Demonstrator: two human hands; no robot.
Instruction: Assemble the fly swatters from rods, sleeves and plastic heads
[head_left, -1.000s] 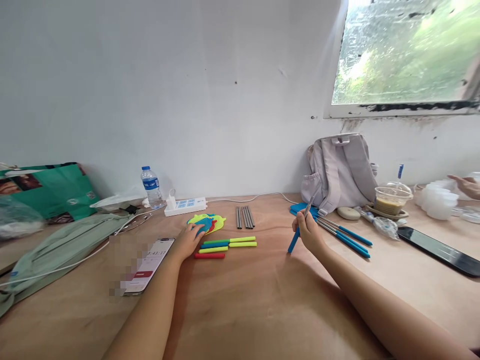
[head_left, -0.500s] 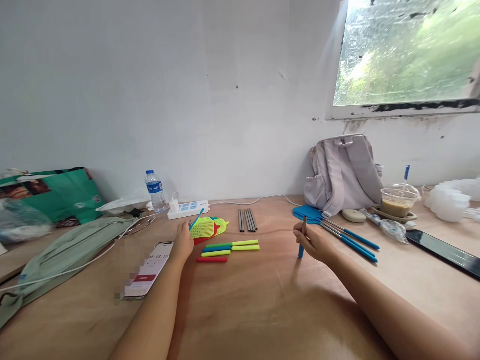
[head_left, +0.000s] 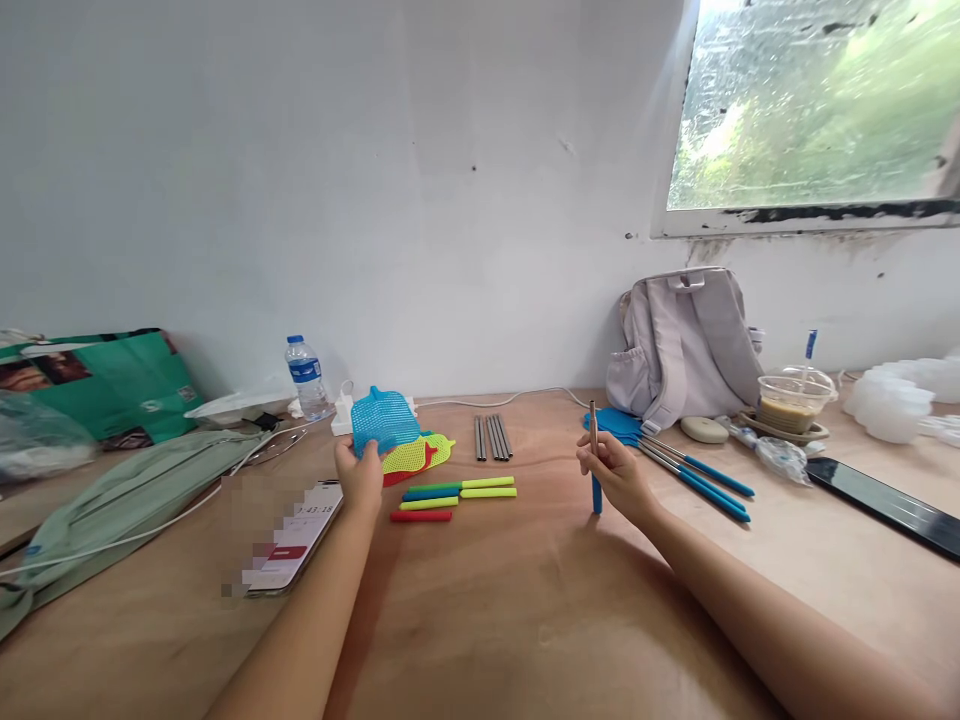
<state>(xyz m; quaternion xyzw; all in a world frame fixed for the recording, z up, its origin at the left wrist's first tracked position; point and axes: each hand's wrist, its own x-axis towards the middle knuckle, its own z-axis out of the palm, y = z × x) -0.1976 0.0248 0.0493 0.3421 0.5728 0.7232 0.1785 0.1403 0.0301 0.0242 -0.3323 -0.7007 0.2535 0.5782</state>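
Observation:
My left hand (head_left: pixel 361 474) pinches the edge of a blue mesh fly swatter head (head_left: pixel 385 420), raised above the table. Beside it lie a yellow swatter head (head_left: pixel 420 454) and a red one (head_left: pixel 401 477) partly beneath. My right hand (head_left: pixel 613 468) is closed around a metal rod with a blue handle (head_left: pixel 597 494), held upright, its blue end down at the table. Several coloured handle tubes (head_left: pixel 435 503) lie in the middle, with several bare metal tubes (head_left: pixel 493 438) behind them. Assembled blue fly swatters (head_left: pixel 697 475) rest to the right of my right hand.
A phone (head_left: pixel 296 545) lies by my left forearm. Behind stand a water bottle (head_left: pixel 305 378) and a power strip (head_left: pixel 343 415), partly hidden. To the right are a backpack (head_left: pixel 686 350), a drink cup (head_left: pixel 791 402) and a dark flat device (head_left: pixel 885 508). A green bag (head_left: pixel 127 385) stands far left.
My left hand has lifted the blue swatter head off the pile and turned its mesh face toward me. My right hand keeps the rod upright, nearly in place.

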